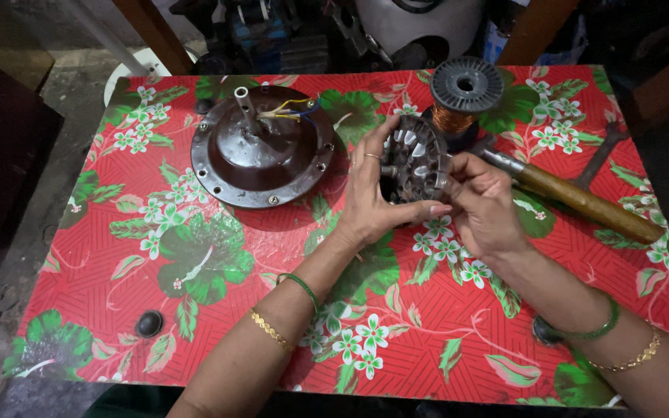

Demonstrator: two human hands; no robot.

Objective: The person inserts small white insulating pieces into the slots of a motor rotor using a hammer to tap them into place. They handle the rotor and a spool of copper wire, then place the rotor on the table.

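Evidently heavy and rigid, the slotted metal stator core (416, 170) is gripped by its rim — left hand (369, 203) and right hand (483, 205) both closed around it.

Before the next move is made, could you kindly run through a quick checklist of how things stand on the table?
1. Slotted grey metal motor core held by both hands: ok.
2. Left hand grip on its near side: ok.
3. Right hand fingers at its edge: ok.
4. Copper wire spool upright behind: ok.
5. Wire fed into the slots: cannot tell.
6. Round brown metal cover apart from hands: ok.
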